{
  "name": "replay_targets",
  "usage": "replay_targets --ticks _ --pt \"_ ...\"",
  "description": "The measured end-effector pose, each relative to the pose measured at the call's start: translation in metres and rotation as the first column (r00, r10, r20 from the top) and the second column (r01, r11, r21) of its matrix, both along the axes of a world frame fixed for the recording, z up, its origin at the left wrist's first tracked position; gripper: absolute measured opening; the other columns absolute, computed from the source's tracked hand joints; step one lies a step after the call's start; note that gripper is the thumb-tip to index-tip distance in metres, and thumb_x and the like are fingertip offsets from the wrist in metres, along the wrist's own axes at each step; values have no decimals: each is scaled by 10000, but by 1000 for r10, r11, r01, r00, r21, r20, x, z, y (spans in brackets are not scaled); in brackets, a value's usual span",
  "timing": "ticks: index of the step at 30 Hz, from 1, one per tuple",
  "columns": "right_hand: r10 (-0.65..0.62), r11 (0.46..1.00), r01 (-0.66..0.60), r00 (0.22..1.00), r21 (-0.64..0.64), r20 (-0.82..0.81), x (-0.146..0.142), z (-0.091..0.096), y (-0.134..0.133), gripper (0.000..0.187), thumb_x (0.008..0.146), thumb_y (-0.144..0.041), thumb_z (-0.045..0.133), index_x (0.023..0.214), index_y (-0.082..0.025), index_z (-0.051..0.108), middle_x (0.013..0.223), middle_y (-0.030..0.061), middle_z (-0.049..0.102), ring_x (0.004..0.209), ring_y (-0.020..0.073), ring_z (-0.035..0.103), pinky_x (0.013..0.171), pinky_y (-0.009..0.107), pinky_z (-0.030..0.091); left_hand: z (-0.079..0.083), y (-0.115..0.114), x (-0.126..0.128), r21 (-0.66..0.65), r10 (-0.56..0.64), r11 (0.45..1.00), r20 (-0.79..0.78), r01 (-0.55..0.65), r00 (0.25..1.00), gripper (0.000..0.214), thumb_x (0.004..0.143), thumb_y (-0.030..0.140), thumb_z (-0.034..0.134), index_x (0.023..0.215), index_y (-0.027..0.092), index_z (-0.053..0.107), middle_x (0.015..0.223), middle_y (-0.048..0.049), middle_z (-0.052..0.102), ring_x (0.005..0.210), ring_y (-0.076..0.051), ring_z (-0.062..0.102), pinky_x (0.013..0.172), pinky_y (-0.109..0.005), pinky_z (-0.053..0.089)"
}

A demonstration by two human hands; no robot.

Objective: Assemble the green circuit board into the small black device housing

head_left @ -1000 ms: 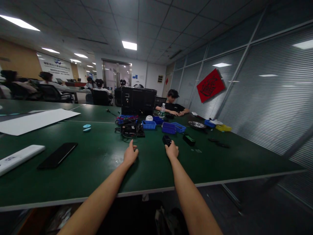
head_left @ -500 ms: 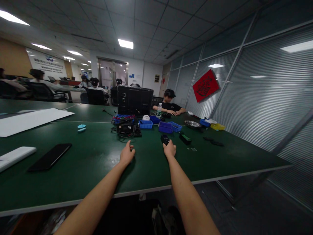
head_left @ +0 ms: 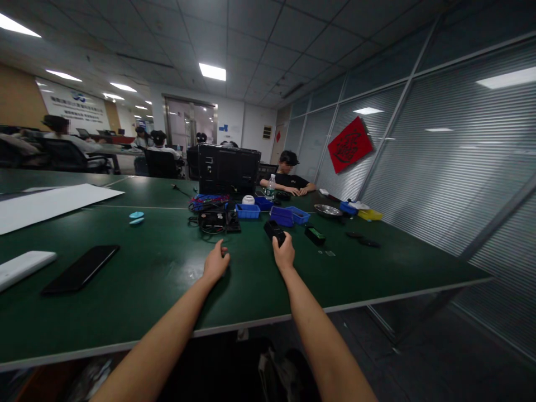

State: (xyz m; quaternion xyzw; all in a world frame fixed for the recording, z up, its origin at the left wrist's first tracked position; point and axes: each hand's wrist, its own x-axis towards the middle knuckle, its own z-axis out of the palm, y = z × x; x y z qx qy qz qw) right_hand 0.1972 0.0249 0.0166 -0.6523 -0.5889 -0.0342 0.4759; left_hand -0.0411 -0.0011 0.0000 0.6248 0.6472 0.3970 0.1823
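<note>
My right hand (head_left: 284,252) is closed around the near end of a small black box-shaped object (head_left: 273,229); its exact kind I cannot make out. It appears tilted and slightly raised over the green table. To its right lies a similar black case with a green top (head_left: 315,235). A small ring and a clear flat piece (head_left: 330,253) are on the table close to that. My left hand (head_left: 216,262) holds nothing, thumb and fingers apart, with its side near the tabletop. Black electronics with cables (head_left: 213,220) sit just beyond it.
Blue bins (head_left: 248,211), a white ball (head_left: 248,199), a bottle (head_left: 271,187) and a monitor (head_left: 228,169) stand farther back. A metal dish (head_left: 328,210) is at right. A black slab (head_left: 82,269) and white device (head_left: 25,269) lie left. A person (head_left: 288,176) sits across the table (head_left: 159,301).
My right hand has moved slightly left and lifted the black object, which is now turned at a different angle. My left hand has stayed about where it was. The view shifted a little.
</note>
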Motion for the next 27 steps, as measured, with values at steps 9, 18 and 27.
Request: replay_targets --ticks 9,18,27 --pt "130 991 -130 878 -31 460 -4 -1 -4 442 720 -239 576 1155 -217 499 1203 112 430 1078 255 392 882 382 343 5 -3 1 -19 -13 1000 -16 12 1000 563 734 210 486 1280 167 353 1054 -58 622 924 -165 576 828 -285 420" --pt "111 993 -116 896 -14 430 -13 14 -15 354 857 -373 391 1140 -223 541 1181 98 482 1066 234 402 868 361 317 8 -5 2 -16 -24 1000 -35 23 999 492 735 205 477 1223 167 435 1048 -58 626 948 -161 575 852 -274 417" --pt "-247 869 322 940 -375 236 21 -2 9 434 838 -431 373 974 -82 591 985 206 551 967 297 470 775 393 334 4 -3 1 -3 -28 1000 -43 28 999 458 729 204 485 1185 174 473 1041 -55 630 946 -164 576 852 -276 419"
